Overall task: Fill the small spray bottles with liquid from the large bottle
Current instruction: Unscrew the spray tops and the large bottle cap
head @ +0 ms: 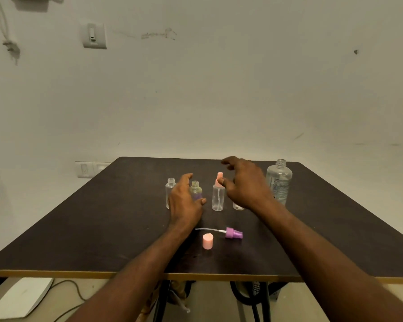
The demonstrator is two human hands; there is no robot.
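Note:
Several small clear bottles stand in a row on the dark table [79,228]. An uncapped one [169,187] is leftmost, and another uncapped one [196,189] sits just behind my left hand [184,201], whose relaxed fingers lie around it without a clear grip. A bottle with a pink spray head [218,196] stands in the middle. My right hand [242,184] hovers open beside its top, thumb near the pink head, hiding most of a further small bottle [238,206]. The large clear bottle [279,180] stands uncapped at the right.
A purple spray head with its dip tube [233,233] lies on the table in front of the row. A pink cap [207,241] stands beside it. Below the table's front edge are a white device [21,296] and cables on the floor.

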